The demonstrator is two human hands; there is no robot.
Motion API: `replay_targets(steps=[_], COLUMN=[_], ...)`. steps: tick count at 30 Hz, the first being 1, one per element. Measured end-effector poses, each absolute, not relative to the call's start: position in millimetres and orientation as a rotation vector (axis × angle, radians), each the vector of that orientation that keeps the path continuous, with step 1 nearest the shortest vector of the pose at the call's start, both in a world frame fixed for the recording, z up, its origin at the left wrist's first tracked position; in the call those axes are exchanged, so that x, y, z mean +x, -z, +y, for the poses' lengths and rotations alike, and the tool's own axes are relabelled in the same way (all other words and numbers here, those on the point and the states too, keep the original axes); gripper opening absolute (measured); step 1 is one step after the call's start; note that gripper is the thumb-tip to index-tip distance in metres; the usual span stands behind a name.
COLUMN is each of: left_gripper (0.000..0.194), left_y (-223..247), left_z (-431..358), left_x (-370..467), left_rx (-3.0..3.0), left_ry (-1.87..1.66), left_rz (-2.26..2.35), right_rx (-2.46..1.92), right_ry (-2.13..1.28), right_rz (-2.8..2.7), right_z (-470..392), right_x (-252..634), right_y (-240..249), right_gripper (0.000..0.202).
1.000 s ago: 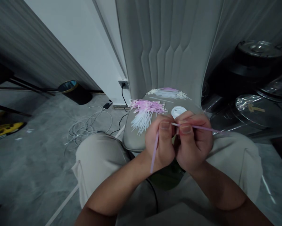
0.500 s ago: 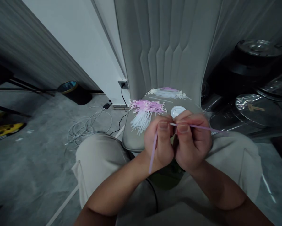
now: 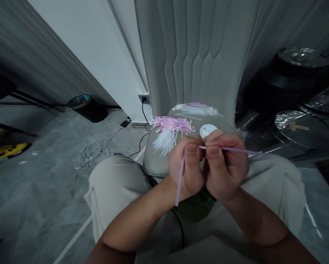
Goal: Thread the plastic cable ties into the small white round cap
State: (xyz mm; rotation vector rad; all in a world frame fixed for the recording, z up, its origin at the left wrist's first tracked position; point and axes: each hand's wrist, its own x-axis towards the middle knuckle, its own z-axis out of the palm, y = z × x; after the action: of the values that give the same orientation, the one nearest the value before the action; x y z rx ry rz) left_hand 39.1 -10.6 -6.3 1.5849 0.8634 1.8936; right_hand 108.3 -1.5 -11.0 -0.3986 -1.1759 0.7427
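My left hand (image 3: 187, 165) and my right hand (image 3: 225, 165) are closed side by side. A pink stick (image 3: 179, 183) hangs down from my left hand, and another pink stick (image 3: 244, 150) points right out of my right hand. A short white piece (image 3: 202, 147) shows between the thumbs. Beyond them on the chair seat (image 3: 156, 167) lie a pile of pink sticks (image 3: 175, 124), a fan of white sticks (image 3: 164, 141) and a row of sticks (image 3: 197, 109). A round white lid (image 3: 207, 130) is partly hidden by my right hand.
Coiled pale cable (image 3: 98, 146) lies on the floor at the left, near a dark bin (image 3: 90, 110). A black cord runs from a wall socket (image 3: 144, 98). Dark pots with shiny lids (image 3: 302, 57) stand at the right. My knees flank the seat.
Both hands have shifted very slightly down and right with the pink sticks in them. The piles on the seat look the same.
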Motion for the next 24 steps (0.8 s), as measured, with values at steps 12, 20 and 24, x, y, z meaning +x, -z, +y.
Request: replay_targets(steps=[12,20,24], left_gripper=[0.03,0.026,0.027], left_y=[5.8,3.5,0.9], left_z=[-12.0,-12.9,-13.5], left_x=[35.2,36.5,37.9], left_rx=[1.69,1.691,1.679], left_ry=[-1.838,-1.873,-1.872], left_rz=[0.805,0.745,0.763], right_rx=[-0.372,-0.347,-0.355], right_ry=[-0.802,-0.792,-0.79], right_rz=[-1.172,-1.138,-1.15], right_z=[-5.8,-7.3,-7.4], right_x=[111.4,108.6,108.9], right_y=[9.7,9.3,7.6], right_gripper=[0.009,0.01,0.008])
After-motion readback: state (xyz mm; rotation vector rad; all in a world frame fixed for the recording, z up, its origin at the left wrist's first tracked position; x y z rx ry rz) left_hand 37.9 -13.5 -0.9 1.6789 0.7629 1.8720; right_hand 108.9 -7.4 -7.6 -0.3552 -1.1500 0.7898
